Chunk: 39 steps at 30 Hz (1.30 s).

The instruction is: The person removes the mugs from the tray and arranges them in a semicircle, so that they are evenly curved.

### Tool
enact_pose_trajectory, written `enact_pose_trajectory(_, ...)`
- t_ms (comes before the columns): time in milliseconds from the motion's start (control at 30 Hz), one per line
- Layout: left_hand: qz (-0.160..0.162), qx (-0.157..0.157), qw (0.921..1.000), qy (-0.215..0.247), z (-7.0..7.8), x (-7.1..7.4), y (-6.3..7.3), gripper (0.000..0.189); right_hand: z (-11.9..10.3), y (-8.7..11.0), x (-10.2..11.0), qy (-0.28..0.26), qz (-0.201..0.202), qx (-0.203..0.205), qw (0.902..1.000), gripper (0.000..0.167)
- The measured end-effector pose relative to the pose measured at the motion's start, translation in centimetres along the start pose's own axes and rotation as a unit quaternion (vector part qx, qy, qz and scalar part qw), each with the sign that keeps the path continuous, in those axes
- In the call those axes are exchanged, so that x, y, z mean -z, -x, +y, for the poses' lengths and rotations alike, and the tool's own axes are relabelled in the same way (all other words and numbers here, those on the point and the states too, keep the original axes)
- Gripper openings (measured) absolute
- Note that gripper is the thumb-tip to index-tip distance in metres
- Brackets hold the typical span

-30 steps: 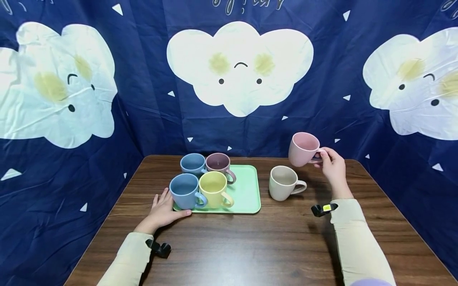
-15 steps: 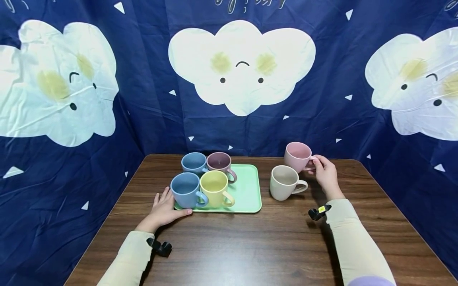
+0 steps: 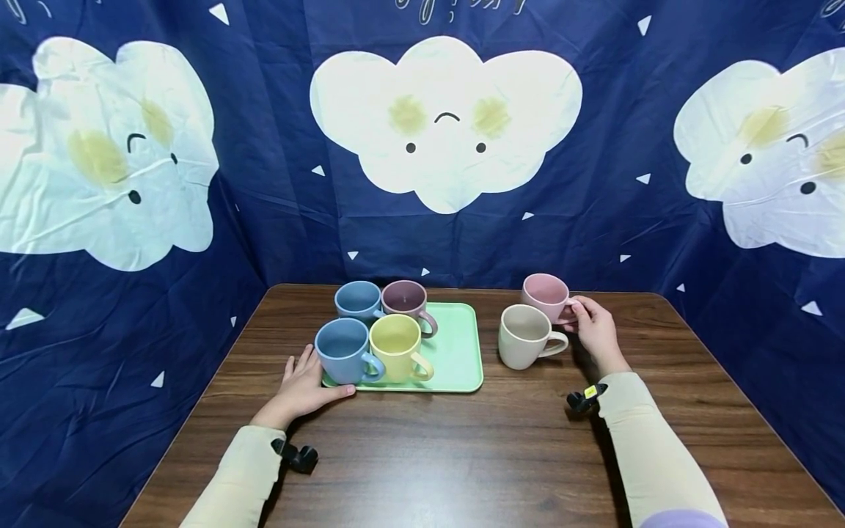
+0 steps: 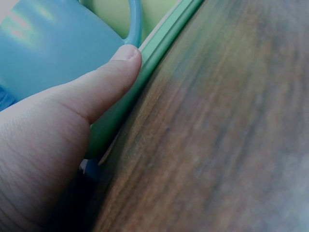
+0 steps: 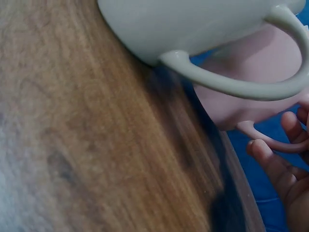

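Note:
At the right, my right hand (image 3: 598,331) pinches the handle of a pink mug (image 3: 545,289), which is upright behind a beige mug (image 3: 521,339). In the right wrist view, fingers (image 5: 263,153) meet the pink mug's handle (image 5: 280,145), and the beige mug (image 5: 188,24) covers part of it. The pink mug's base is low at the tabletop; contact is hard to tell. My left hand (image 3: 301,386) rests at the near left corner of a green tray (image 3: 455,352), fingers spread, its straight thumb (image 4: 108,79) along the tray's rim beside a blue mug (image 3: 341,352).
A yellow mug (image 3: 394,348), a purple mug (image 3: 403,297) and another blue mug (image 3: 357,299) stand grouped at the tray's left. The wooden table (image 3: 422,447) extends in front. Behind it hangs a navy curtain (image 3: 284,220) with cloud prints.
My right hand has brought the pink mug down and slightly left, closer behind the beige mug. The left hand, the tray and the other mugs stay in place.

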<state>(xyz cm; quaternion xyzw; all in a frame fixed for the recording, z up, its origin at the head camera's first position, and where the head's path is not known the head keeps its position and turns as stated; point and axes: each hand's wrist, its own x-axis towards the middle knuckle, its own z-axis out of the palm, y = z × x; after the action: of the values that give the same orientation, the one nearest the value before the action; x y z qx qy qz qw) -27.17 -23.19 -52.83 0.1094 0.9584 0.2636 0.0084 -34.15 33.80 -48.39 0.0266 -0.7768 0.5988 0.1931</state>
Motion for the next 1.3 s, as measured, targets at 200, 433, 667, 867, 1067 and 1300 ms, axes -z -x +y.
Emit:
enact_pose_trajectory(200, 0.001, -0.001, 1.0, 0.0, 0.0, 0.0, 0.0, 0.122, 0.3, 0.3, -0.3, 0.003, -0.006, -0.001, 1.0, 0.031)
enact_pose_trajectory(433, 0.001, -0.004, 1.0, 0.003, 0.2, 0.1, 0.2, 0.122, 0.7, 0.5, -0.1, 0.0, -0.013, -0.007, 0.9999, 0.031)
enact_pose_trajectory(667, -0.001, -0.001, 1.0, 0.001, 0.0, 0.0, 0.0, 0.123, 0.5, 0.3, -0.2, 0.002, -0.041, -0.005, 0.9991, 0.03)
enact_pose_trajectory(867, -0.002, 0.0, 1.0, -0.002, -0.2, -0.1, -0.1, 0.123, -1.3, 0.9, -0.2, -0.006, -0.056, -0.014, 0.9983, 0.028)
enact_pose_trajectory(1067, -0.001, 0.002, 1.0, -0.002, -0.1, 0.0, -0.1, 0.123, -0.4, 0.4, 0.2, 0.013, -0.071, -0.011, 0.9973, 0.029)
enact_pose_trajectory(1300, -0.003, 0.004, 1.0, -0.001, -0.1, 0.1, 0.0, 0.124, 0.4, 0.3, 0.3, 0.024, -0.067, -0.024, 0.9972, 0.033)
